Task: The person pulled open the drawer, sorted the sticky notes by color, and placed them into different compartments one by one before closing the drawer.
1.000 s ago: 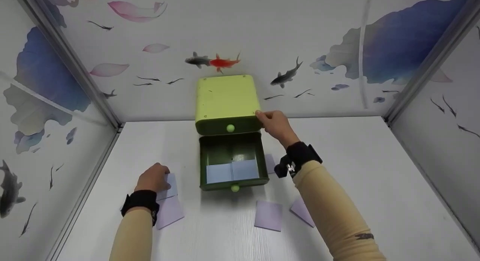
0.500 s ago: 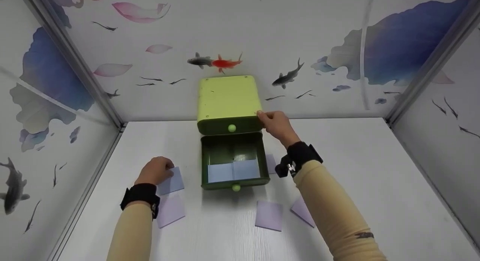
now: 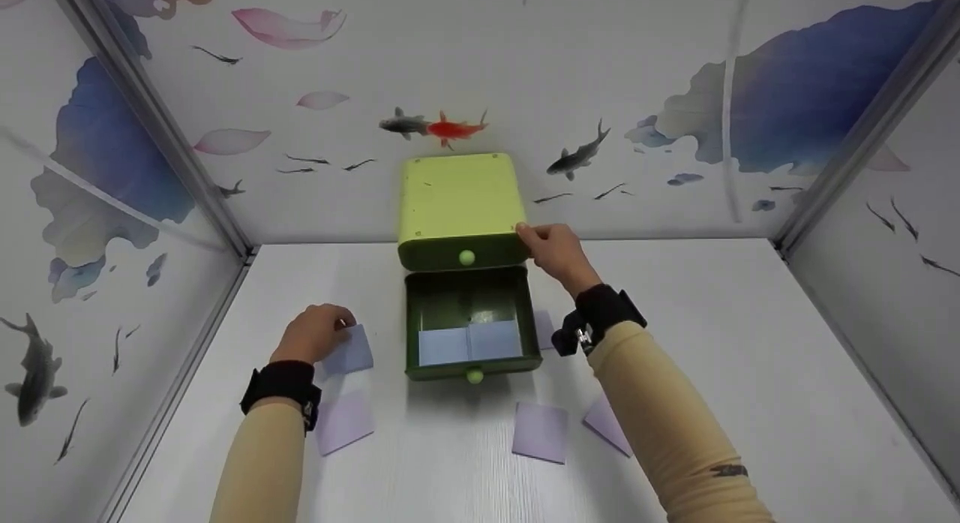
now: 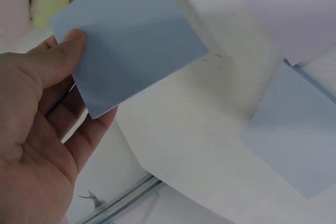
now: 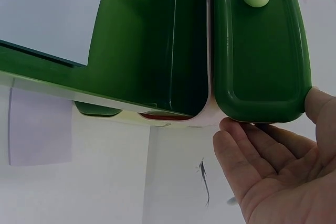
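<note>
- Blue, squarish and without a clear long axis: in the head view we see the held card [image 3: 354, 352] at the left hand's [image 3: 309, 334] fingertips, on the side toward the open drawer [image 3: 442, 302]. The left hand is the nearer; the right hand [image 3: 559, 253] is at the cabinet's [image 3: 461, 196] corner.
- In the left wrist view, we see thumb and fingers pinching the card near one edge, another blue card [image 4: 296, 129] well apart.
- In the right wrist view, we see thumb and fingers gripping the cabinet's corner.
</note>
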Available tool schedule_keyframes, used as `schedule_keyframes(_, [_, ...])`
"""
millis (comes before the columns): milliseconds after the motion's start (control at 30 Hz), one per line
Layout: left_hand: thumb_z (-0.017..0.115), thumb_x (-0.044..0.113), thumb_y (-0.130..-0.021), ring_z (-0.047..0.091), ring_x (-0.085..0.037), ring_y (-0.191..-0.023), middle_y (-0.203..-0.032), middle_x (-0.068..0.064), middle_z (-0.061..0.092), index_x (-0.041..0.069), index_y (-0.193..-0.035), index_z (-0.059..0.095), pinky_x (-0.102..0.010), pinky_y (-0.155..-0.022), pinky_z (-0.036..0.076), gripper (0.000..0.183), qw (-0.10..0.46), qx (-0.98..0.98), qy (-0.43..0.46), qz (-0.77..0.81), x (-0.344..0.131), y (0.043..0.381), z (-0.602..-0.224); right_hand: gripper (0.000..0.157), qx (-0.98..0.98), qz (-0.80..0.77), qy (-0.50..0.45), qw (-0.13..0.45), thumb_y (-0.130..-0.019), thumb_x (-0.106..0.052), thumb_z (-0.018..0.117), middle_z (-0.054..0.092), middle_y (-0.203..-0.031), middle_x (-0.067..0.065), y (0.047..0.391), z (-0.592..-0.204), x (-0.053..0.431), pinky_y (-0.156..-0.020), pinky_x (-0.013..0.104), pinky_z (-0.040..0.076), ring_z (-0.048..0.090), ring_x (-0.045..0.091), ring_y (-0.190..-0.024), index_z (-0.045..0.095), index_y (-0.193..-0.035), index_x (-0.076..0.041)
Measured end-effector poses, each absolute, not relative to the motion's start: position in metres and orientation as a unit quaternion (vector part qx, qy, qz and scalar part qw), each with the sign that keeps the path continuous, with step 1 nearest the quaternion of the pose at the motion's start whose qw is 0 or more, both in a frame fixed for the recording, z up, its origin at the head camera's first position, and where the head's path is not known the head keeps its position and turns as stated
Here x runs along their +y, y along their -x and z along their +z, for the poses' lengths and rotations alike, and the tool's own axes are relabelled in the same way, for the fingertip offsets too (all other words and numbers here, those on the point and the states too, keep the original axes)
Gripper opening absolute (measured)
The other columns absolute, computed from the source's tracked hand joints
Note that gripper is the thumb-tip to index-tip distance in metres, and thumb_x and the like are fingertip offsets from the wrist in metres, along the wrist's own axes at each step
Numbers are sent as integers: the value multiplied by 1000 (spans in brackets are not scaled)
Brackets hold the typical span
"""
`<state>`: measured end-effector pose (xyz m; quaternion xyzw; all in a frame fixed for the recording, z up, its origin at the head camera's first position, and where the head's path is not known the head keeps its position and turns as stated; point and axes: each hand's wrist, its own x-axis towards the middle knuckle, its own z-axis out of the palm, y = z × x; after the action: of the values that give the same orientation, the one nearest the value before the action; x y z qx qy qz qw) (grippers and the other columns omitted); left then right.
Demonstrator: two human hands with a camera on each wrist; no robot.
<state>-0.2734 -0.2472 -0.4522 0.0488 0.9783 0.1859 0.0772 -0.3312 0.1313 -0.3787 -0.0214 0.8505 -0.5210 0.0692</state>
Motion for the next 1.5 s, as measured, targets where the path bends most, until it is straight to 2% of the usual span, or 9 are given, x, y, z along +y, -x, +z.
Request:
schedule_keyframes(433, [65,10,-92,65,-33,-102,-111,-17,71,7,-113,72,-50,-90,51,22,63,979,-80,178,-242,277,-426,50,850,-521,25,69,-102,-42,45,65,-121,17,332,-380,131,-99,42,49,60,30,-113,66,-121,-1])
schedule_keyframes(667, [65,12,-93,64,-33,-104,-114,-16,70,9,-116,71,-49,-91,51,25,57,979,-98,171,-242,278,-406,48,853,-517,30,68,-103,-41,45,63,-118,18,331,-380,130,-99,42,49,60,31,-115,67,-113,0])
schedule_keyframes(867, [63,11,-94,64,-33,-106,-117,-16,69,9,-118,71,-50,-92,51,25,56,976,-113,180,-241,275,-386,48,851,-519,31,66,-103,-41,46,63,-121,18,331,-379,130,-100,43,49,60,32,-115,66,-118,0])
schedule_keyframes(967, [62,10,-95,64,-32,-107,-118,-16,69,9,-118,71,-49,-92,51,25,52,974,-122,184,-239,273,-376,48,850,-521,32,69,-103,-41,46,63,-122,18,331,-378,131,-100,42,49,60,32,-115,65,-120,0])
schedule_keyframes(1433, [62,11,-95,66,-27,-103,-114,-10,71,12,-117,72,-47,-92,52,24,38,967,-162,195,-216,272,-353,49,854,-515,30,70,-103,-42,45,64,-118,17,332,-380,132,-97,40,50,60,30,-114,66,-105,2])
schedule_keyframes(1500, [63,12,-95,66,-26,-103,-114,-8,71,13,-116,72,-46,-92,52,24,34,966,-168,194,-212,271,-352,49,853,-516,30,72,-102,-43,45,64,-120,16,332,-379,131,-97,40,50,60,30,-114,66,-111,1])
